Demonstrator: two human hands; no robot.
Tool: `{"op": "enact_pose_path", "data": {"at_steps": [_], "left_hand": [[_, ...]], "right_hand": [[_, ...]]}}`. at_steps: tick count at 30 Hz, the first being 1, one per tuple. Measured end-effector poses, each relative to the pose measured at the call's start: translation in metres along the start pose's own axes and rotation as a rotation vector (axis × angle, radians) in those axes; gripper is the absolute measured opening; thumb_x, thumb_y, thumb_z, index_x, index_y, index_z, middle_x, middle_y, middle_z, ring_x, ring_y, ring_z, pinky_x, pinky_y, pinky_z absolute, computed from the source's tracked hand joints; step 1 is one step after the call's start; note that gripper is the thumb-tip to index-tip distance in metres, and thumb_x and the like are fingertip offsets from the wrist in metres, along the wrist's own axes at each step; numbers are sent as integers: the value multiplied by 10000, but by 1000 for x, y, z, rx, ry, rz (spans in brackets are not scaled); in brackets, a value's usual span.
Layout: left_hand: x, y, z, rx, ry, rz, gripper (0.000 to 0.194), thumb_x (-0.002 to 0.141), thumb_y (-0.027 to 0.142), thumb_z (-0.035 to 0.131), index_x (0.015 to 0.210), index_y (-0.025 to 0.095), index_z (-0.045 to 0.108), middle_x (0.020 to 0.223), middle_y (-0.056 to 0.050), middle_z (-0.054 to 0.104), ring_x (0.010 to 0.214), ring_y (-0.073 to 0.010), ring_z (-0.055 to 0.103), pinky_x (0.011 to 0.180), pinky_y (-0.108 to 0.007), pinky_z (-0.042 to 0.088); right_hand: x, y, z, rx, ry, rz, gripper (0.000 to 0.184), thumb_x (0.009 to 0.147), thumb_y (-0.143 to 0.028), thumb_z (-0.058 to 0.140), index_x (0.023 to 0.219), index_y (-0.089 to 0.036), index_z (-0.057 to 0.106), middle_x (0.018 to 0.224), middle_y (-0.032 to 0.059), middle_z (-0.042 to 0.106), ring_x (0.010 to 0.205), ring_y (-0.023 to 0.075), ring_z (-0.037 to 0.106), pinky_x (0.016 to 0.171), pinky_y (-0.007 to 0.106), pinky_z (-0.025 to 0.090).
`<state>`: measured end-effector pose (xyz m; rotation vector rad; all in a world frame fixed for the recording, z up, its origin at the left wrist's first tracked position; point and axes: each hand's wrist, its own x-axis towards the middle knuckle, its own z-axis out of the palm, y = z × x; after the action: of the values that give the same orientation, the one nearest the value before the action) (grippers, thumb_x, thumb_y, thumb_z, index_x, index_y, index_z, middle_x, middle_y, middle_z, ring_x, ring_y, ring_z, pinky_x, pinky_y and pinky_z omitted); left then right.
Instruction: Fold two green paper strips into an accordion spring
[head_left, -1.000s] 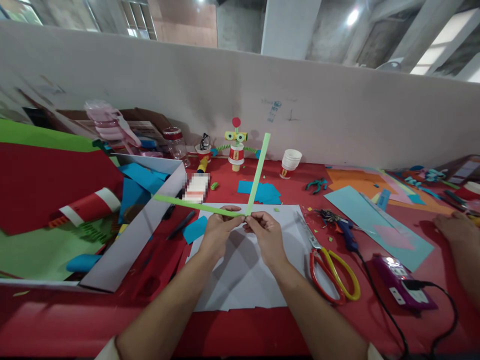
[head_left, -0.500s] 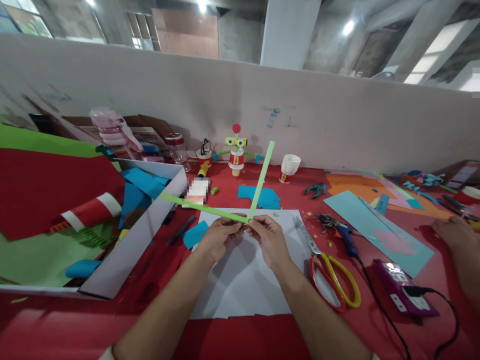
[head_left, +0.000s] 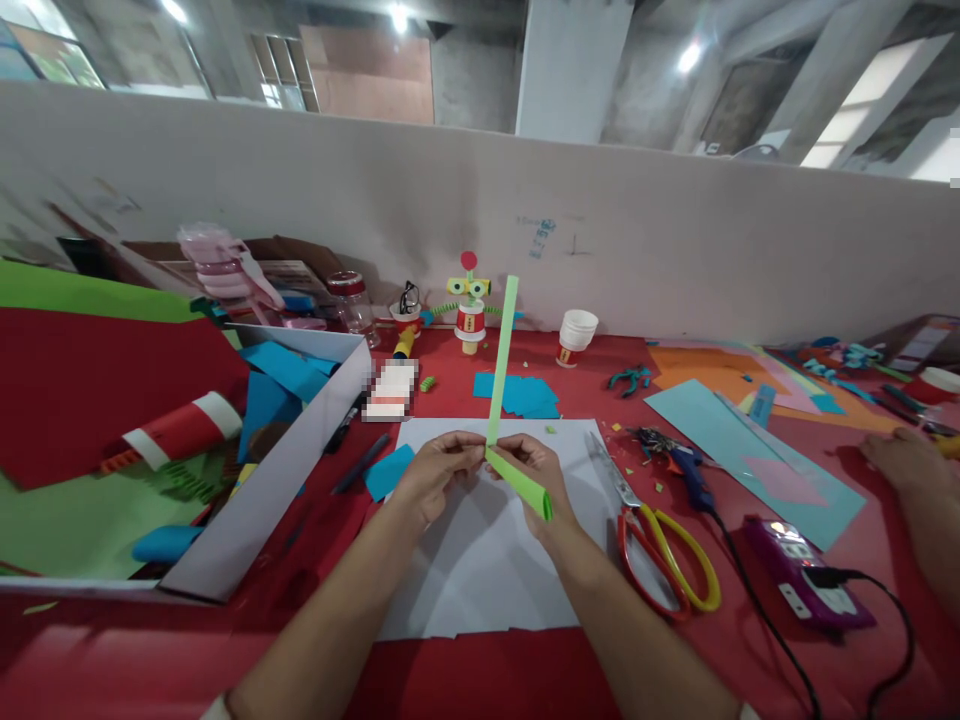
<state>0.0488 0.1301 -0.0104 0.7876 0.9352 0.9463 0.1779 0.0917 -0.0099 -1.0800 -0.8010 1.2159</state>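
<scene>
Paper strips [head_left: 502,360] between left hand [head_left: 439,473] and right hand [head_left: 540,458]

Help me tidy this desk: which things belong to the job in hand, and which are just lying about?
Likely job: green paper strips pinched by left hand and right hand; white paper beneath; scissors.
Likely lying about: pink water bottle; eyeglasses; red-lidded jar.

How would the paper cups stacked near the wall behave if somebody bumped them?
The stacked cups would probably tip easily, widening upward from a narrower base. They look like paper, so likely light. Once toppled, their round, tapering sides might roll.
</scene>
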Motion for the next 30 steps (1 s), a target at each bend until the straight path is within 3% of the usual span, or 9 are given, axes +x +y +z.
{"op": "enact_pose_path", "data": {"at_steps": [11, 21, 26, 30], "left_hand": [[-2, 4, 3, 151, -5, 120, 271, 502, 274, 809, 730, 151, 726, 670, -54, 689, 608, -143, 596, 599, -264, 448], [-1, -1, 7, 38, 114, 115, 291, 480, 227, 819, 728, 131, 702, 627, -22, 662, 560, -98, 551, 599, -243, 428], [0, -3, 5, -13, 85, 68, 266, 502, 210, 812, 731, 143, 694, 628, -6, 647, 554, -86, 535, 584, -226, 405], [0, -3, 4, -12, -22, -9, 275, 565, 289, 797, 786, 148, 712, 726, -41, 678, 622, -112, 577, 624, -237, 426]], "right_hand": [[0, 4, 0, -48, 63, -40, 135, 624, -269, 722, 728, -183, 713, 581, -7, 657, 552, 133, 587, 587, 277, 500], [0, 5, 1, -106, 6, 22, 168, 624, -288, 703, 734, -162, 719, 655, 17, 695, 617, 156, 614, 625, 283, 491], [1, 4, 3, -72, 76, 61, 155, 645, -306, 684, 667, -154, 699, 615, 18, 686, 584, 142, 605, 627, 277, 489], [0, 4, 3, -67, 52, 33, 145, 651, -299, 679, 669, -156, 697, 604, 10, 682, 579, 144, 611, 640, 286, 495]]}}
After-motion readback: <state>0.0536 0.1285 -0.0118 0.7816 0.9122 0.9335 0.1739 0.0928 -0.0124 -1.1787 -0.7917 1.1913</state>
